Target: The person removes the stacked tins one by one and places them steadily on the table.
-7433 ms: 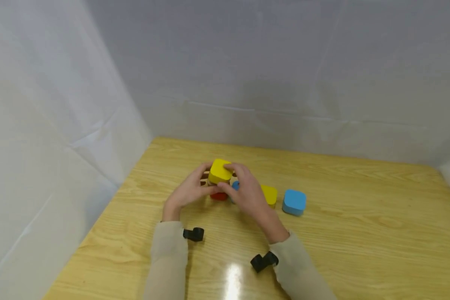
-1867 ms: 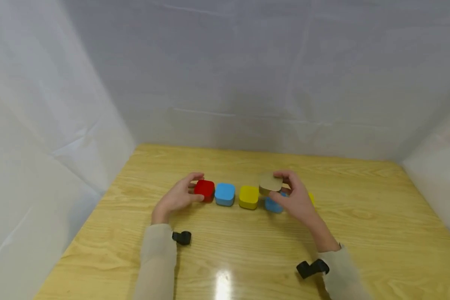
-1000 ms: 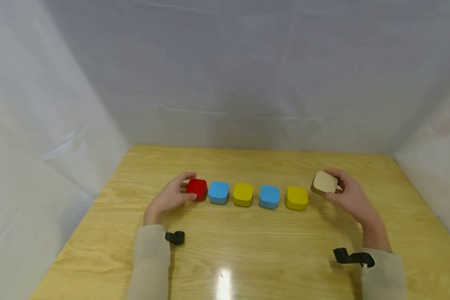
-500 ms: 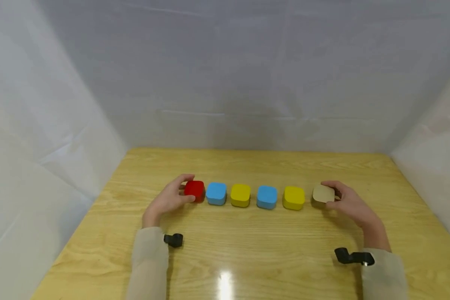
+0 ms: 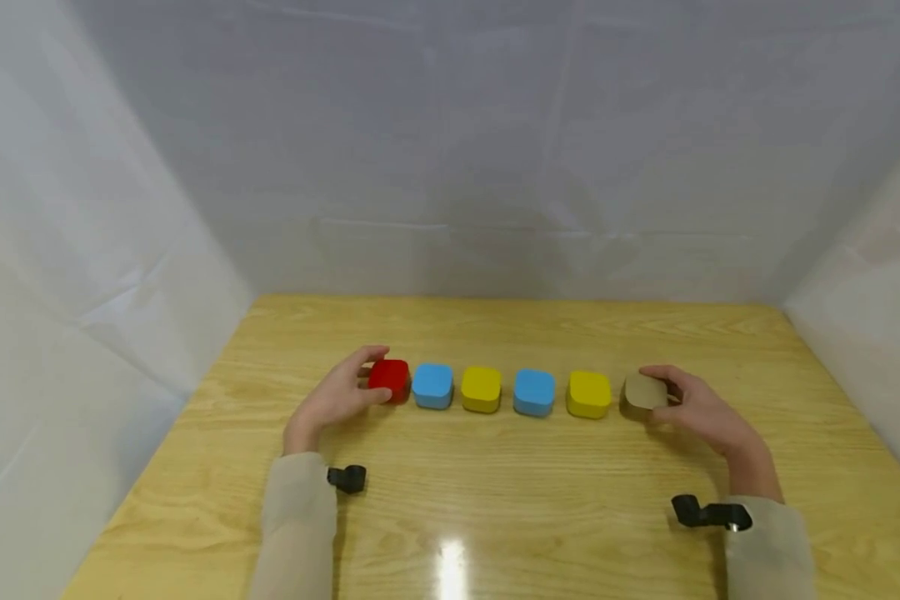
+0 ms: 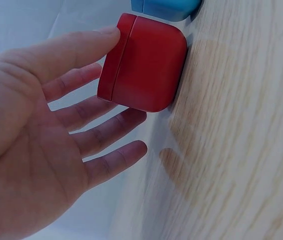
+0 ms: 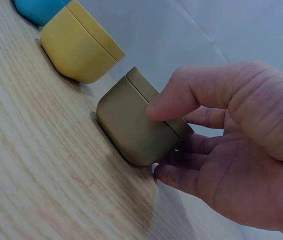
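Observation:
Six small rounded boxes stand in a row on the wooden table (image 5: pixel 495 500): red (image 5: pixel 389 377), blue (image 5: pixel 432 385), yellow (image 5: pixel 482 388), blue (image 5: pixel 534 392), yellow (image 5: pixel 589 393) and tan (image 5: pixel 644 390). My left hand (image 5: pixel 341 396) lies beside the red box (image 6: pixel 144 67) at the row's left end, thumb touching its lid, fingers straight and spread. My right hand (image 5: pixel 690 408) pinches the tan box (image 7: pixel 131 125) at the right end, thumb on its lid and fingers curled behind it. The tan box sits on the table next to the yellow box (image 7: pixel 79 47).
White sheets wall in the table at the back, left and right. Black wrist mounts (image 5: pixel 347 478) (image 5: pixel 708 512) sit on both beige sleeves. Bare wood stretches in front of and behind the row.
My right hand has brought the tan box down from the air onto the table at the right end of the row. My left hand has stayed by the red box.

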